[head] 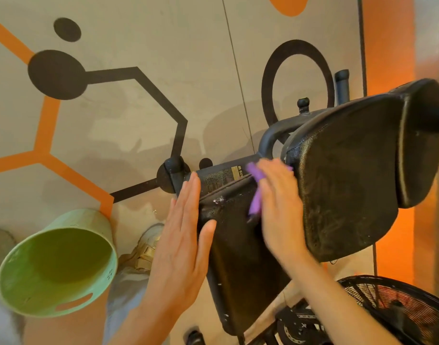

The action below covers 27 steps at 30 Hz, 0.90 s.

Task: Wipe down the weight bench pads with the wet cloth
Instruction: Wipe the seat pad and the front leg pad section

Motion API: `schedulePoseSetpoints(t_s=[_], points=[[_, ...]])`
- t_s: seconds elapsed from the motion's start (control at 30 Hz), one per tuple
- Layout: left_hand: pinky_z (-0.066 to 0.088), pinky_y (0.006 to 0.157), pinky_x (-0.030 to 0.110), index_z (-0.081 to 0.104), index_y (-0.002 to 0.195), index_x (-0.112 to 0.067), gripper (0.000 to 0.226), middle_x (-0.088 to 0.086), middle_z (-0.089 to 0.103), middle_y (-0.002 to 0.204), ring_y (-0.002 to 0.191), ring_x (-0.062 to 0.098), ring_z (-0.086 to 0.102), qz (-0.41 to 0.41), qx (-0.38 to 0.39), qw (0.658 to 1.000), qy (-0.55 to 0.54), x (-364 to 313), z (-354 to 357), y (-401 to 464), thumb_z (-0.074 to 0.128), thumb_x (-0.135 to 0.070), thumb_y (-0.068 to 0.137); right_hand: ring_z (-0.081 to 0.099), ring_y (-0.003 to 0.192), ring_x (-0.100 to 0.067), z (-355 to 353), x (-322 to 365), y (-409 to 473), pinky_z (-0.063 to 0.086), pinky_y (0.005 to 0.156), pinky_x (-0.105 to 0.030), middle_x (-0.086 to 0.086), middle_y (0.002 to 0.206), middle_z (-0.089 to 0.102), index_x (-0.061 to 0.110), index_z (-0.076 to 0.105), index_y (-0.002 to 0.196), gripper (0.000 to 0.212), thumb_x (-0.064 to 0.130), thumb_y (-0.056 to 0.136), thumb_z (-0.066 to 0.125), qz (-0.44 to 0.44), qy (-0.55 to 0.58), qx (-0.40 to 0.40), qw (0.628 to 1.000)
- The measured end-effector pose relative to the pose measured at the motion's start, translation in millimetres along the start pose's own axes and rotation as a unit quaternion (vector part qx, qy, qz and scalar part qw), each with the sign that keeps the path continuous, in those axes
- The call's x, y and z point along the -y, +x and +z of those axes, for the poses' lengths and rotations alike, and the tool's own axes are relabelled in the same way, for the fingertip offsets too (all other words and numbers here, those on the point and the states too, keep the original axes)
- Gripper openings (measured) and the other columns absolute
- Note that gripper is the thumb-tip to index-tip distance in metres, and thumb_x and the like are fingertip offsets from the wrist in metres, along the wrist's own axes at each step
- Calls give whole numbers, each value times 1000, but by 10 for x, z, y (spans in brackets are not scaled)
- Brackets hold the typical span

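Observation:
A black weight bench fills the right half of the view, with a narrow seat pad in front of me and a wider back pad beyond it. My right hand presses a purple cloth flat onto the far end of the seat pad; the hand is blurred. My left hand lies flat with straight fingers against the seat pad's left edge. The seat pad glistens with wet spots near the cloth.
A light green plastic bucket stands on the floor at lower left, beside my shoe. A black floor fan sits at lower right. The bench's black metal frame and foot knob reach across the patterned floor.

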<state>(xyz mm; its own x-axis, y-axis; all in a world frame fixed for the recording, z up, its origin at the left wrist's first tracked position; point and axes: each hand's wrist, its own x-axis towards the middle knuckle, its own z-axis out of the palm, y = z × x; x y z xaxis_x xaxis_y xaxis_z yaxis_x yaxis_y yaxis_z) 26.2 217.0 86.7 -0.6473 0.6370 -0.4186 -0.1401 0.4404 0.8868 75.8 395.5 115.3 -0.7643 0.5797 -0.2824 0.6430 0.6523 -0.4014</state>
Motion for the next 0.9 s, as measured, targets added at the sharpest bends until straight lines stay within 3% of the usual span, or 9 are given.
schedulePoseSetpoints(t_s=[0.1, 0.2, 0.33, 0.43, 0.5, 0.6, 0.67, 0.83, 0.9], points=[[1, 124, 25, -8, 148, -57, 65, -33, -1, 159, 145, -13, -7, -54, 16, 998, -40, 67, -23, -131, 14, -74, 88, 33, 138, -7, 9, 11, 107, 26, 117, -42, 9, 143, 44, 29, 50, 130, 32, 23, 102, 35, 139, 33, -102, 984], [17, 124, 43, -6, 147, -59, 63, -28, 7, 161, 149, -3, 6, -61, 24, 995, -80, 86, -16, -152, 20, -68, 91, 26, 142, -5, 260, 502, -314, 21, 118, -32, 5, 146, 43, 17, 51, 133, 37, 20, 99, 37, 35, 56, -27, 997], [24, 122, 45, -6, 149, -55, 62, -27, 9, 161, 148, -4, 13, -46, 26, 993, -103, 66, -11, -152, 23, -63, 95, 29, 141, -9, 154, 411, -370, 22, 118, -38, 6, 145, 42, 19, 41, 138, 39, 24, 99, 38, -135, 48, 94, 985], [22, 122, 45, -11, 147, -58, 63, -22, 10, 162, 150, 0, 12, -56, 28, 993, -102, 59, -6, -165, 20, -68, 92, 35, 136, -6, -21, 121, -81, 28, 115, -44, 12, 139, 45, 32, 44, 131, 32, 26, 100, 37, -30, 20, -5, 999], [23, 122, 46, -12, 147, -56, 64, -23, 10, 162, 150, 2, 13, -62, 28, 991, -112, 45, 1, -177, 19, -68, 92, 37, 135, -6, 54, 289, -108, 29, 114, -47, 11, 135, 49, 29, 50, 126, 29, 28, 101, 37, 29, 38, -39, 998], [25, 121, 45, -10, 150, -51, 63, -23, 9, 162, 148, -2, 15, -46, 17, 991, -123, 43, 17, -182, 23, -59, 97, 37, 135, -4, 232, 640, -355, 20, 119, -38, 9, 133, 52, 20, 54, 127, 31, 21, 98, 42, -87, 66, 63, 992], [23, 122, 43, -12, 150, -51, 63, -24, 6, 162, 148, -4, 12, -47, 21, 991, -125, 49, 15, -187, 23, -58, 97, 36, 135, -3, 174, 547, -324, 22, 118, -34, 9, 135, 50, 20, 51, 130, 33, 21, 98, 43, -135, 49, 109, 984], [18, 124, 43, -19, 145, -57, 64, -23, 3, 163, 150, 1, 4, -56, 29, 994, -91, 46, 3, -174, 15, -68, 92, 46, 124, -2, 100, 361, -59, 33, 111, -46, 15, 121, 53, 29, 54, 116, 22, 27, 100, 40, 24, 40, -47, 998], [26, 121, 46, -18, 144, -58, 62, -21, 7, 163, 150, 6, 18, -46, 26, 993, -108, 56, 12, -179, 17, -67, 94, 46, 124, -3, 241, 627, -263, 30, 114, -44, 15, 120, 55, 25, 57, 116, 23, 24, 99, 41, -25, 62, -14, 998]])
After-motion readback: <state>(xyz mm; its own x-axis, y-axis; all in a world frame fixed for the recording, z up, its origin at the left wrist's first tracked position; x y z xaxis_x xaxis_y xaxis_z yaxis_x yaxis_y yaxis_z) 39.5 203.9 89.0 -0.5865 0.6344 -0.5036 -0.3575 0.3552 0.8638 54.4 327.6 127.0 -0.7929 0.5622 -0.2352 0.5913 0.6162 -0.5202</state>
